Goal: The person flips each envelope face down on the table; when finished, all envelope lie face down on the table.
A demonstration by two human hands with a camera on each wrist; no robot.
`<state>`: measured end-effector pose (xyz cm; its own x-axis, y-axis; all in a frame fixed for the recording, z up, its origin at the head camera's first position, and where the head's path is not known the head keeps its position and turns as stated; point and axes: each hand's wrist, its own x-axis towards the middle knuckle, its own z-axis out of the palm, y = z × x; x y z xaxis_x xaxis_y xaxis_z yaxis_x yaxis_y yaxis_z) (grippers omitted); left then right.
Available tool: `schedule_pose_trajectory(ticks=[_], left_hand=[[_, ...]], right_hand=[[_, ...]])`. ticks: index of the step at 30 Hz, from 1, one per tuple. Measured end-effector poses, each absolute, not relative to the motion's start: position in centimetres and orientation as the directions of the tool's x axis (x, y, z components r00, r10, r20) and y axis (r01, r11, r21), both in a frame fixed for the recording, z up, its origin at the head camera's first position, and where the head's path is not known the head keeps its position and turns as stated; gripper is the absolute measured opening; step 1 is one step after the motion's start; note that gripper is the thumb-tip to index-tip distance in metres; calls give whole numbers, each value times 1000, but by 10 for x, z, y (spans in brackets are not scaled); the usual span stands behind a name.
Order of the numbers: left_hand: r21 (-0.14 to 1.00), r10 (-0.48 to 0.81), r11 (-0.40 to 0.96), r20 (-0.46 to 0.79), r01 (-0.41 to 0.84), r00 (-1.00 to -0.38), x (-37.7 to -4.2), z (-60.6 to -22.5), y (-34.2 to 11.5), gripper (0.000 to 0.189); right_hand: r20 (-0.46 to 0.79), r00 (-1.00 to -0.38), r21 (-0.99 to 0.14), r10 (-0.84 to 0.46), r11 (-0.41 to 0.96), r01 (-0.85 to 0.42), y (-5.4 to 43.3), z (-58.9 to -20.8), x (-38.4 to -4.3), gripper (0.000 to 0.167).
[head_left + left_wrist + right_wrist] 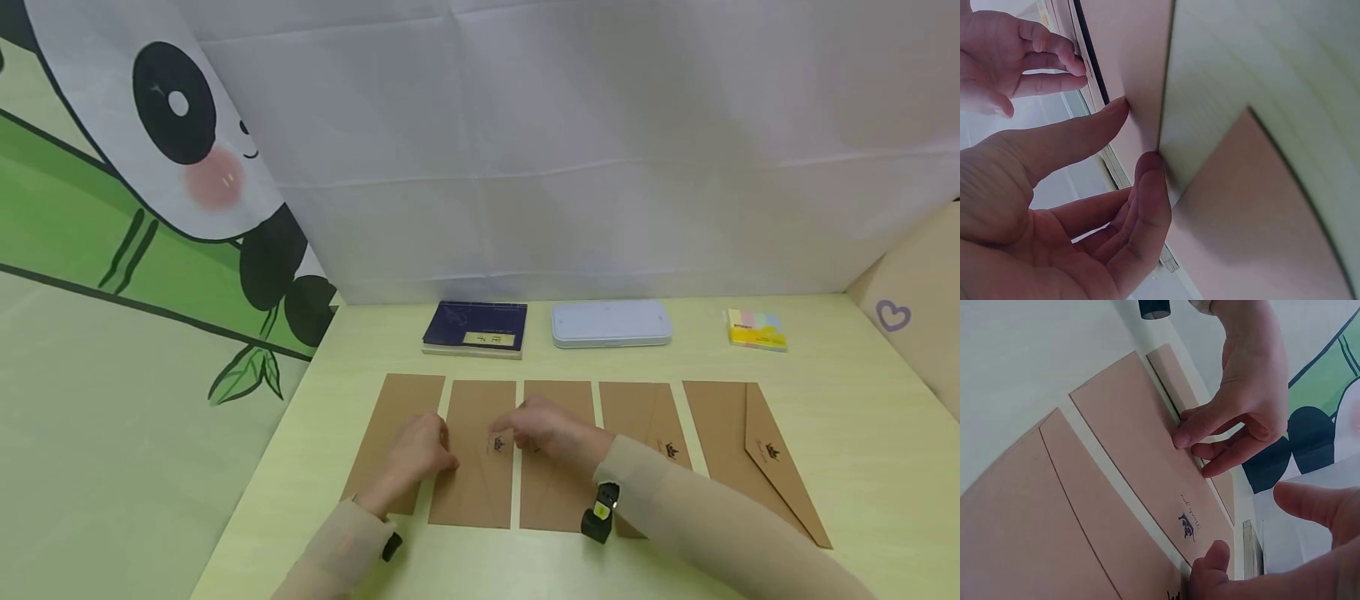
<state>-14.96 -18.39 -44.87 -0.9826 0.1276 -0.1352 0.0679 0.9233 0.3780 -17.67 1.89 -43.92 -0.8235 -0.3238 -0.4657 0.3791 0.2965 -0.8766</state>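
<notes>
Several brown kraft-paper envelopes lie side by side in a row on the table. My left hand (411, 458) touches the left edge of the second envelope (472, 496) with thumb and fingertips, partly covering the leftmost envelope (408, 396). In the left wrist view its thumb (1100, 125) and fingers lie apart along that edge. My right hand (551, 429) is over the third envelope (558, 500), its fingertips at the second envelope's right side near a printed crown mark. The right forearm hides part of the fourth envelope (630, 404).
The rightmost envelope (716, 417) shows a slanted flap with a crown print. Behind the row are a dark blue book (472, 321), a pale blue case (611, 323) and a pack of sticky notes (756, 330). White cloth (570, 167) hangs at the back.
</notes>
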Motion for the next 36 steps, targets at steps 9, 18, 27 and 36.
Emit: schedule_pose_trajectory(ticks=[9,18,27,36], left_hand=[[370,96,928,-162,30,-982,-152,-449,-183,33],[378,77,926,-164,10,-983,-151,-449,-183,34],[435,67,900,-172,-15,-983,-153,-447,-184,33],[464,25,883,-195,-70,-981,-160,-448,-182,29]], right_hand=[[-483,-814,-813,-322,511,280,16,-432,-182,49],[-291,-859,-722,-422,686,-93,26,-439,-188,25],[-36,-857,-400,-514,793,-459,32,-448,-181,34],[-11,-859,-384,-511,796,-468,32,-454,-180,37]])
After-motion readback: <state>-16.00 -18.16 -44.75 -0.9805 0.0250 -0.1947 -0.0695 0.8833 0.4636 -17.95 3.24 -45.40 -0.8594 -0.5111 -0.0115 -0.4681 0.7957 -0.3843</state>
